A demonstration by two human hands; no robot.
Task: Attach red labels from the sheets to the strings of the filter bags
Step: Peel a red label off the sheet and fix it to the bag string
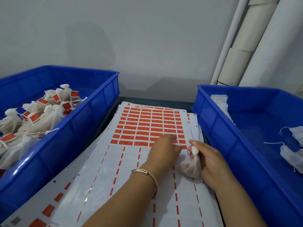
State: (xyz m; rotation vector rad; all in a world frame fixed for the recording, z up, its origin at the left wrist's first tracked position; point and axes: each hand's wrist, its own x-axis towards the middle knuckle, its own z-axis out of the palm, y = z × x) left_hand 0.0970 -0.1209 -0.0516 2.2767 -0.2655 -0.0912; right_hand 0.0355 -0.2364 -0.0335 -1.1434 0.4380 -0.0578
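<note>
Well, from where I stand the two blue bins take up most of it: the left bin (68, 128) heaped with labelled bags (37, 118), the right bin (229, 136) holding a few bare ones (290, 154). Between them lies the sheet (131, 161), its near half already stripped, red labels (147, 125) left in rows at the far half. The left hand (164, 149) rests on the row nearest the stripped part, fingers bent down at a label; whether one is pinched yet I cannot tell. The right hand (211, 161) grips a bag (191, 166) by its gathered neck, just beside the left hand, resting on the sheet. That bag looks light, soft and squashy, best held at the neck. The labels look thin and sticky, so I'd lift one by a corner.
</note>
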